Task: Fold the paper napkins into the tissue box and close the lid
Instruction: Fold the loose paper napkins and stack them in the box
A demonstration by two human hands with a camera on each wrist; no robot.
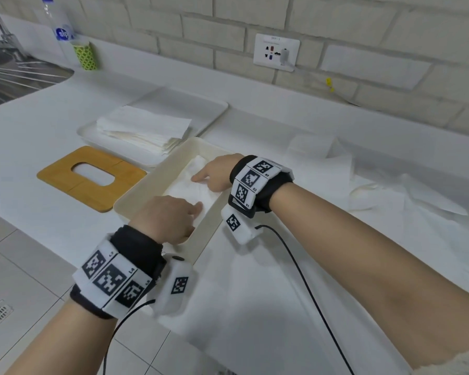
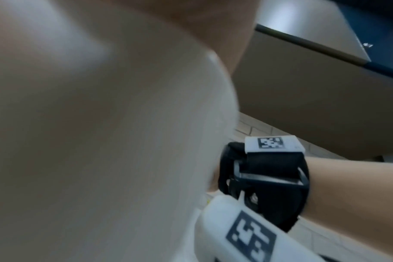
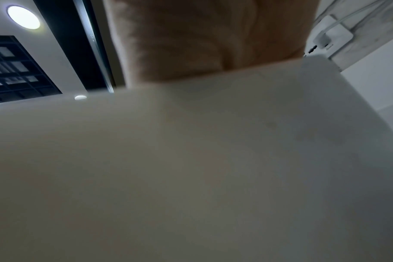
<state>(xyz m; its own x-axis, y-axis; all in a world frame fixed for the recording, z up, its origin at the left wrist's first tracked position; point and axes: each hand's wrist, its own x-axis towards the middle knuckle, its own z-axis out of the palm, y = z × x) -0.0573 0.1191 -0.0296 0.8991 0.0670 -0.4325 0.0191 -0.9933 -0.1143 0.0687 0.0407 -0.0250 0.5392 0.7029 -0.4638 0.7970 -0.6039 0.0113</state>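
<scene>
Both hands reach into the open cream tissue box on the desk: the left hand and the right hand press the white napkin down with relaxed fingers, grasping nothing. Left of the box lies the wooden lid; behind it, a tray carries a napkin stack. Loose napkins lie on the right.

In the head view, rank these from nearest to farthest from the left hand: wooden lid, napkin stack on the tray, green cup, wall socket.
From the left hand:
1. Wooden lid, just left of the box.
2. Napkin stack, on the tray behind the lid.
3. Green cup, far back left by the sink.
4. Wall socket, on the back wall.
</scene>
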